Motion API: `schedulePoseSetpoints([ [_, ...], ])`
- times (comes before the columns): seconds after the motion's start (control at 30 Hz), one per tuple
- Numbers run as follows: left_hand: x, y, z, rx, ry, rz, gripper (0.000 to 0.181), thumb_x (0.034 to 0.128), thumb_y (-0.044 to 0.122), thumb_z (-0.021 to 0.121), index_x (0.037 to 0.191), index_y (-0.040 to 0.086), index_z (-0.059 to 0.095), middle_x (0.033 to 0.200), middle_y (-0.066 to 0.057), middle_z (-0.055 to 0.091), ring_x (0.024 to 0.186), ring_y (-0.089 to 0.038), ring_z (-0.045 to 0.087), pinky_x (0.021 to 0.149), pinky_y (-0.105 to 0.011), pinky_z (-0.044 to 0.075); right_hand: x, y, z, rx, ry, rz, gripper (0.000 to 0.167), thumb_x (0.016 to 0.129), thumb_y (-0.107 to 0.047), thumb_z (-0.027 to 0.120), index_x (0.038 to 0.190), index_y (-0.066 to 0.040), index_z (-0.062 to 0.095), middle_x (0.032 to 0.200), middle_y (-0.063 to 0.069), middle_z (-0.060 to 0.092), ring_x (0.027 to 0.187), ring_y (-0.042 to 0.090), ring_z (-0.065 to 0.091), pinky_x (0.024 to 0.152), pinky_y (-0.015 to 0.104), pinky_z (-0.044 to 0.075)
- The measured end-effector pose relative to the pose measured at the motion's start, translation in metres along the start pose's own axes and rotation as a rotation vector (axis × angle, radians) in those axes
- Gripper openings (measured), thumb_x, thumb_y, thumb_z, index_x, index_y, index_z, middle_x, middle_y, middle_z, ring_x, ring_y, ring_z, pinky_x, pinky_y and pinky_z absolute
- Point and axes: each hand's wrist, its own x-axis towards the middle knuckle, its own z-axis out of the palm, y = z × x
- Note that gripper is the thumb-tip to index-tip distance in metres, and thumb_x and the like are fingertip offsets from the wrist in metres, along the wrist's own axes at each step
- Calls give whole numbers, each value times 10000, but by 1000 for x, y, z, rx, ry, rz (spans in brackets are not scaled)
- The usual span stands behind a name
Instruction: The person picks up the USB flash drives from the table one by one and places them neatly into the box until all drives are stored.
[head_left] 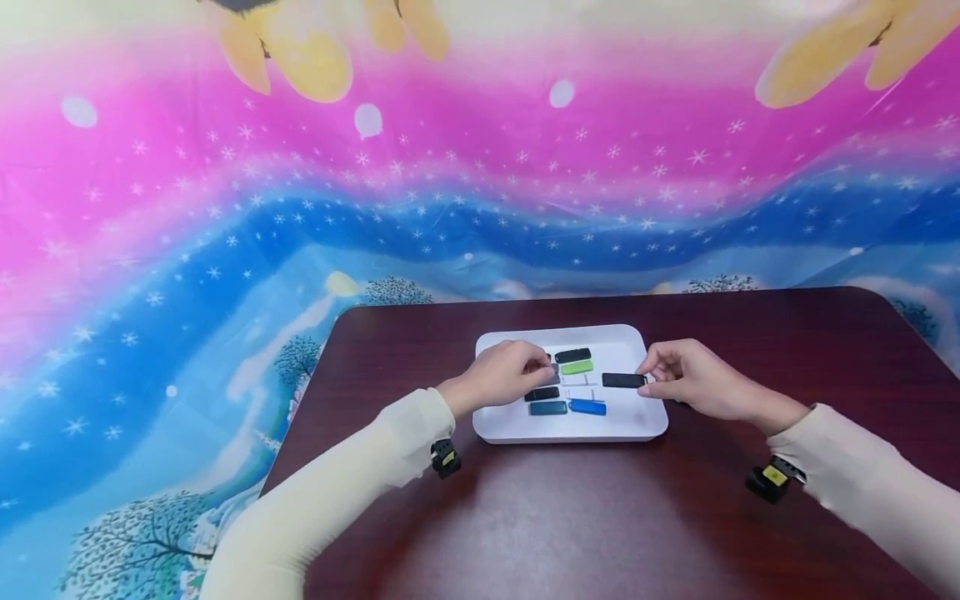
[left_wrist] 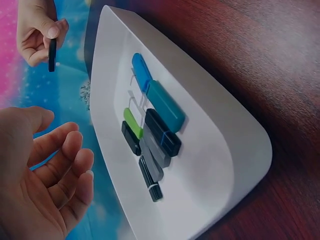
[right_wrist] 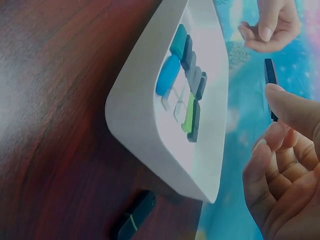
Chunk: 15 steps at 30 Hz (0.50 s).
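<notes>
My right hand (head_left: 693,382) pinches a black USB stick (head_left: 623,381) by one end between thumb and fingers, above the right part of a white tray (head_left: 633,425). Over the tray's left side hovers my left hand (head_left: 504,373), its fingers loosely bent and holding nothing in the left wrist view. Two rows of USB sticks lie in the tray. Among them are a green one (left_wrist: 132,123), a blue one (left_wrist: 141,71), a teal one (left_wrist: 166,106), and several black, grey and white ones. In the head view, the left hand hides part of the left row.
One more black USB stick (right_wrist: 134,216) lies on the dark reddish-brown table (head_left: 525,517), beside the tray's right end. Behind the table hangs a colourful printed cloth (head_left: 480,167). Each wrist wears a small black device (head_left: 446,458).
</notes>
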Motion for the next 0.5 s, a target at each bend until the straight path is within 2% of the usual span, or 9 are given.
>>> schedulePoseSetpoints([
  [0.33, -9, -11, -1, 23, -2, -22, 255, 1029, 327, 585, 1135, 175, 759, 955, 56, 713, 773, -89, 573, 695, -248, 460, 11, -4, 15, 5, -31, 0, 172, 815, -52, 817, 938, -32, 698, 706, -17, 460, 627, 64, 446, 567, 244, 388],
  [0.5, -11, -14, 0, 22, -5, -38, 257, 1025, 327, 592, 1147, 170, 755, 971, 46, 719, 786, -89, 584, 703, -248, 478, 14, -6, 23, -27, -41, 3, 166, 810, -43, 817, 930, -48, 704, 689, -20, 466, 628, 61, 452, 576, 241, 391],
])
